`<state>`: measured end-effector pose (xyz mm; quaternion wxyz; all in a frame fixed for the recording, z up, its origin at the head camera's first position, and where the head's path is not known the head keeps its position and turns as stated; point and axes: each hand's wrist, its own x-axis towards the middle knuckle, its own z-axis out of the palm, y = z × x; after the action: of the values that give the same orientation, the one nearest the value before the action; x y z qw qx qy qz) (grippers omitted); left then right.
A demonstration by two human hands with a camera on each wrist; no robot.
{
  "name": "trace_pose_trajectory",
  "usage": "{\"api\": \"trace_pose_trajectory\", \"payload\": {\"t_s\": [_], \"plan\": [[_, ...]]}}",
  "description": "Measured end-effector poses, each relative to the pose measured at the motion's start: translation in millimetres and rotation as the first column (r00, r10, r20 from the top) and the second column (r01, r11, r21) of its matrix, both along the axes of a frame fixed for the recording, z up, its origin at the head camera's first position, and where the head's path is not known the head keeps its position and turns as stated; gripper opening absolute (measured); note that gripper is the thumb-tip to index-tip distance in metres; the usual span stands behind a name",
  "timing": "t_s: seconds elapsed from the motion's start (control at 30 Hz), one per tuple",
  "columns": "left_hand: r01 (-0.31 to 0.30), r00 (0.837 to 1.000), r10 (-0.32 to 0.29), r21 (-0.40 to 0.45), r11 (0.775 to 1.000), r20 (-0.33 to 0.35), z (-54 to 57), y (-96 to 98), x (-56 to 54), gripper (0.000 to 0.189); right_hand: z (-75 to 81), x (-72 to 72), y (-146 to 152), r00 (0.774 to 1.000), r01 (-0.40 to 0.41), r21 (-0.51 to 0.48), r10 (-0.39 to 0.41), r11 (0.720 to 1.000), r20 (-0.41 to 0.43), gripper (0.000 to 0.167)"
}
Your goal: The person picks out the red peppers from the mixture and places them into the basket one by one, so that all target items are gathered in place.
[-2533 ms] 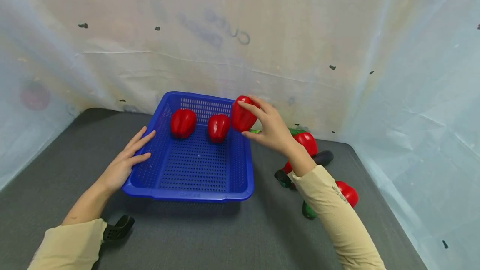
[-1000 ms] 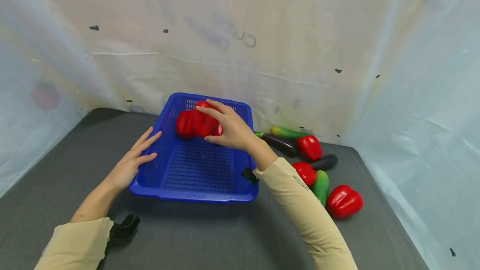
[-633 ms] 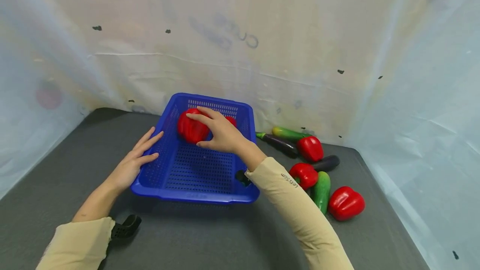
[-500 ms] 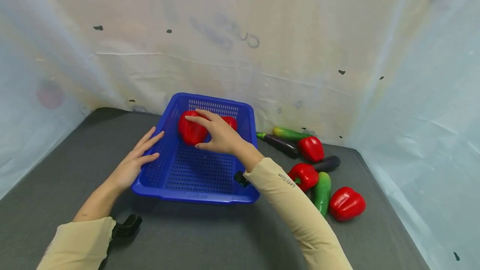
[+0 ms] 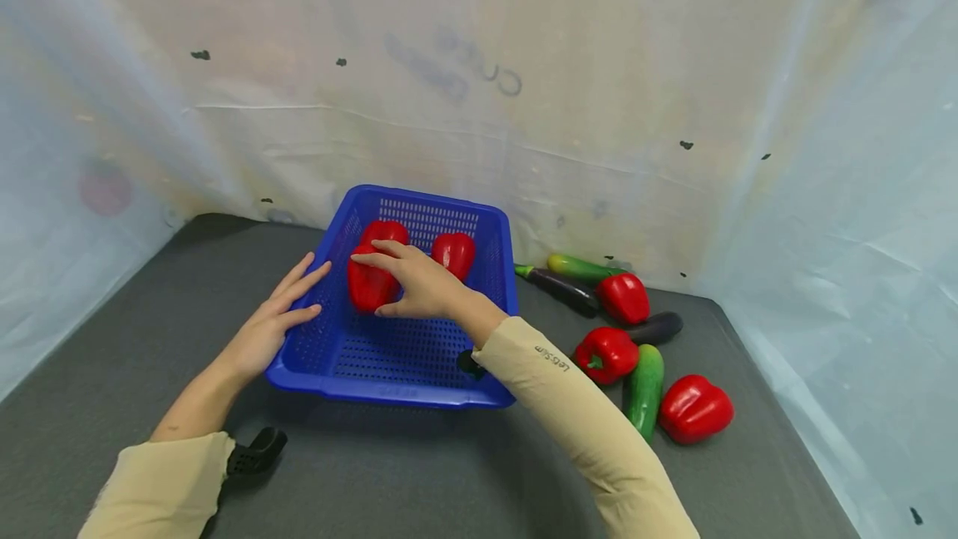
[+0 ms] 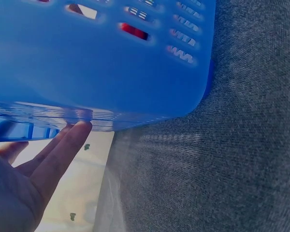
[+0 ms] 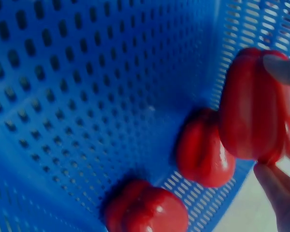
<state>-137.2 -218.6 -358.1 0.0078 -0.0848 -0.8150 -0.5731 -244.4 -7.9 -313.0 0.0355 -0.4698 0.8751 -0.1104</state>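
Observation:
A blue perforated basket [image 5: 407, 356] stands on the grey table. My right hand [image 5: 415, 283] holds a red bell pepper [image 5: 367, 285] inside it, low over the left part of its floor; the right wrist view shows that pepper [image 7: 253, 121] pinched between fingertips. Two more red peppers [image 5: 385, 232] [image 5: 453, 253] lie at the basket's far end, also seen by the right wrist camera [image 7: 203, 152] [image 7: 147, 208]. My left hand [image 5: 269, 323] rests flat with straight fingers against the basket's left wall [image 6: 111, 63].
To the right of the basket lie three red peppers [image 5: 621, 296] [image 5: 604, 353] [image 5: 694, 408], cucumbers [image 5: 642, 378] [image 5: 572, 264] and dark aubergines [image 5: 557, 285] [image 5: 657, 327]. Plastic sheeting walls the back and sides. A black wrist mount [image 5: 254, 452] sits near my left sleeve.
My right hand carried the red pepper from above the basket's right rim leftwards and down into the basket. The left hand stayed on the basket's wall.

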Motion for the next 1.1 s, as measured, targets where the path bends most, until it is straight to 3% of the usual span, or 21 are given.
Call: {"api": "trace_pose_trajectory", "payload": {"t_s": [0.7, 1.1], "plan": [[-0.004, 1.0, 0.004, 0.005, 1.0, 0.005, -0.4, 2.6, 0.1, 0.055, -19.0, -5.1, -10, 0.997, 0.031, 0.095, -0.038, 0.995, 0.069, 0.077], [-0.013, 1.0, 0.013, 0.011, 1.0, 0.006, -0.2, 1.3, 1.1, 0.055, -21.3, -7.5, -13, 0.989, 0.044, 0.06, -0.052, 0.997, 0.136, 0.074]]}}
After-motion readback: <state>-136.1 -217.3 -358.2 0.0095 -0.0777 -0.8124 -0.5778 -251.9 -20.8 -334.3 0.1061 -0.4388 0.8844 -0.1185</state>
